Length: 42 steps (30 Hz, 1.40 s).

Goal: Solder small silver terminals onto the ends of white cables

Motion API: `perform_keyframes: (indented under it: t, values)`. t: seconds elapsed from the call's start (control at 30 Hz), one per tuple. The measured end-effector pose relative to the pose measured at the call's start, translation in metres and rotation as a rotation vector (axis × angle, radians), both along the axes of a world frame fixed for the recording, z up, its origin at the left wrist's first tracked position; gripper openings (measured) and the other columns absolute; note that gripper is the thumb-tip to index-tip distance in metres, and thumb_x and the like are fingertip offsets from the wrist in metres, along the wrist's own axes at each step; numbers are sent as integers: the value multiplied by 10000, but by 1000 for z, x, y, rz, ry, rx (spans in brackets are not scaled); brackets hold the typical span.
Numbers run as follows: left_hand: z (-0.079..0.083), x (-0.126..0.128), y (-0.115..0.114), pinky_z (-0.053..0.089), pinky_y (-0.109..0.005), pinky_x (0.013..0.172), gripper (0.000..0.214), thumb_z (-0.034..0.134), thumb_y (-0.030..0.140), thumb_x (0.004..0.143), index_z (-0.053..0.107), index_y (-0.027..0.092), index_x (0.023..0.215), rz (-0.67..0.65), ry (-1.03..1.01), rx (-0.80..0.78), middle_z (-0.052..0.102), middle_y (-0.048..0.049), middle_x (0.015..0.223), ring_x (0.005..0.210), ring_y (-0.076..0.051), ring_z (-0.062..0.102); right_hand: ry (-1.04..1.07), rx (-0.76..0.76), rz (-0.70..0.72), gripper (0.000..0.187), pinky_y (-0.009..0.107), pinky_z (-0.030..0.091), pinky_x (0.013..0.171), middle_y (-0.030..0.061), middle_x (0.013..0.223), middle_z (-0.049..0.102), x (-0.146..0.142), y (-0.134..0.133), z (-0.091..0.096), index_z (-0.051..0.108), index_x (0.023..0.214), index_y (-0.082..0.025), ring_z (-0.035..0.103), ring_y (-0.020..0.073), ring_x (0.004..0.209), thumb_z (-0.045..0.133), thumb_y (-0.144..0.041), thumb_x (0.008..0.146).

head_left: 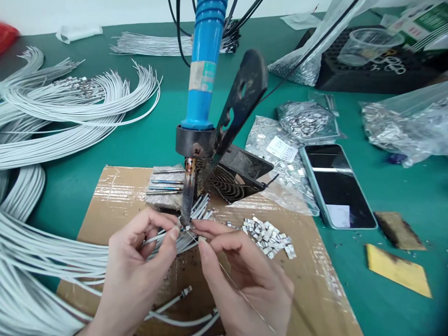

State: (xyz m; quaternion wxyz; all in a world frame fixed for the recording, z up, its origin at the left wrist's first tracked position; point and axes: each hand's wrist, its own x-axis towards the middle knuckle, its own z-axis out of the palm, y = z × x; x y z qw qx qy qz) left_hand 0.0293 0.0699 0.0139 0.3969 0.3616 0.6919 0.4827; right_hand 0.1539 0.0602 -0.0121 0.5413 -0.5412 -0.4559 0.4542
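A blue-handled soldering iron (205,54) is fixed tip-down in a black bracket (241,95). Just left of its tip, my left hand (142,258) is closed, thumb and finger pinching the end of a white cable (155,238). My right hand (246,271) is closed on a thin strand of solder wire (238,288), which trails down across the palm. The solder's upper end meets the cable end under the iron tip; the exact contact is too small to make out. More white cable ends (202,206) lie behind my fingers.
Small metal connectors (269,235) are piled on the cardboard (315,289), right of my hands. Behind the iron sits a small black fan (231,175). Bundled white cables (63,133) fill the left. To the right are a phone (341,184), a yellow sponge (399,269) and bagged parts (306,119).
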Motion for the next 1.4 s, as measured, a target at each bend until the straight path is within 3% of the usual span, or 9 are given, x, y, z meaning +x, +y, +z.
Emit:
perform_keyframes:
  t: [0.93,1.13,1.4]
  values:
    - [1,1,-2,483,-115,614,101,755,240,800,717,241,707,-10,35,-18,723,60,750,655,-77,633,-38,73,7,186,215,615,851,-17,1055,851,1,1,-7,704,790,-266,822,145,944,733,-159,939]
    - [-1,-1,-2,411,-155,532,105,762,207,784,709,231,696,-35,50,-21,714,54,761,598,-79,543,-23,37,-20,186,229,618,826,13,1037,849,-1,0,-3,708,778,-251,819,160,926,736,-174,944]
    - [0,-3,-1,438,-189,550,100,782,212,768,711,216,698,-43,25,-31,708,27,740,607,-110,559,-46,22,-7,191,281,627,848,53,1029,852,1,1,-2,713,765,-241,820,196,935,738,-192,948]
